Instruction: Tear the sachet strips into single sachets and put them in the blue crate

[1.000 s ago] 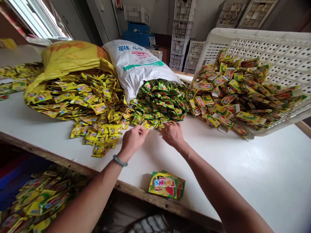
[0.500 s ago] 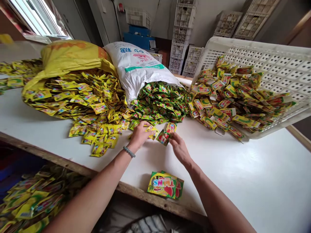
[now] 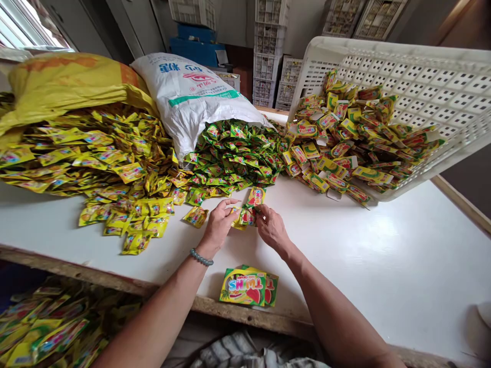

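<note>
My left hand (image 3: 221,225), with a beaded bracelet at the wrist, pinches a small yellow candy packet (image 3: 238,223). Close by on the right, my right hand (image 3: 272,226) is closed on a small printed carton (image 3: 255,196) and a green candy packet (image 3: 248,216). The yellow and green packets meet between my fingertips, partly covered by them. One loose yellow packet (image 3: 196,216) lies on the table left of my left hand. Nearer to me, flat TWINS cards or boxes (image 3: 242,287) overlap at the table's front edge.
Yellow packets (image 3: 88,148) spill from a yellow sack (image 3: 72,82), green ones (image 3: 238,153) from a white sack (image 3: 195,84). At right, a tilted white crate (image 3: 414,71) pours out small cartons (image 3: 337,143). More packs (image 3: 49,327) lie below the white table's (image 3: 383,266) front edge.
My hands have come closer together, bringing the yellow packet against the green one. The view has shifted, so the sacks and crate appear further left.
</note>
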The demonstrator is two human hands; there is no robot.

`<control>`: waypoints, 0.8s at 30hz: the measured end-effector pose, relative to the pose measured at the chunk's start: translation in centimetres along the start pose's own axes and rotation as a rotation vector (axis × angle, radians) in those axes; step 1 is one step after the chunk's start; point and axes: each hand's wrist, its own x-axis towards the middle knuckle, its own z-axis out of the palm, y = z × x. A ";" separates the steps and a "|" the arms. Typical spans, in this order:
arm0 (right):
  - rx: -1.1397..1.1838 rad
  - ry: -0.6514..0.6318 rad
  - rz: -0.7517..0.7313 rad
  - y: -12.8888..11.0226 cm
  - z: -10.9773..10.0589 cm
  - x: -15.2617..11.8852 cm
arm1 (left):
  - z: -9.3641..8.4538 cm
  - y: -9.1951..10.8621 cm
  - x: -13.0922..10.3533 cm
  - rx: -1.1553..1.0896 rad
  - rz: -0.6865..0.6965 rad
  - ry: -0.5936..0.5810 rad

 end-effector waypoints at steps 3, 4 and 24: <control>0.165 -0.014 0.010 -0.2 0.2 0.0 | -0.1 -0.6 0.4 0.033 0.011 0.048; 0.221 -0.004 0.018 -0.2 0.4 0.0 | -0.1 -0.7 0.4 0.025 0.006 0.049; 0.352 0.029 -0.001 -0.1 0.2 0.2 | 0.0 -0.6 -0.2 0.027 0.011 0.015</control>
